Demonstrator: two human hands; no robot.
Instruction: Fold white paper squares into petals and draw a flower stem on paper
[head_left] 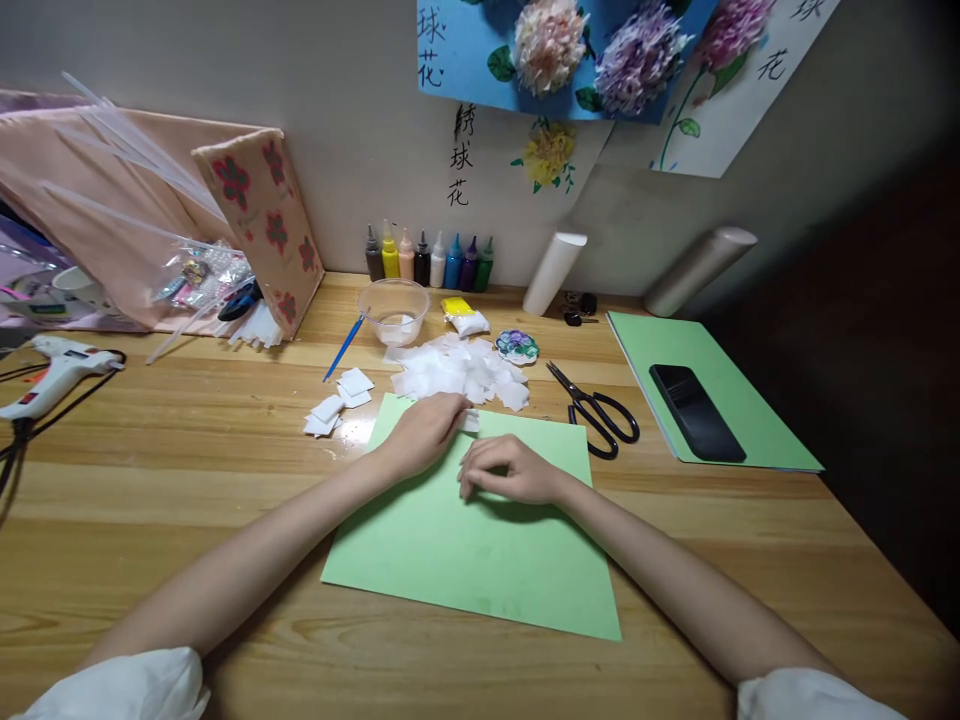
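A light green sheet of paper (480, 540) lies flat on the wooden table in front of me. My left hand (424, 430) rests on its far edge, fingers closed on a small white paper square (471, 421). My right hand (506, 470) lies curled on the green sheet just right of it, fingertips pressed down; whether it holds anything is hidden. Just beyond both hands is a heap of white paper squares (457, 370).
A few white squares (337, 400) lie to the left. A clear bowl (393, 310) with a blue brush (343, 348), paint bottles (429, 260), black scissors (596, 412), a phone (696, 410) on green card, and a glue gun (52, 370) surround the sheet.
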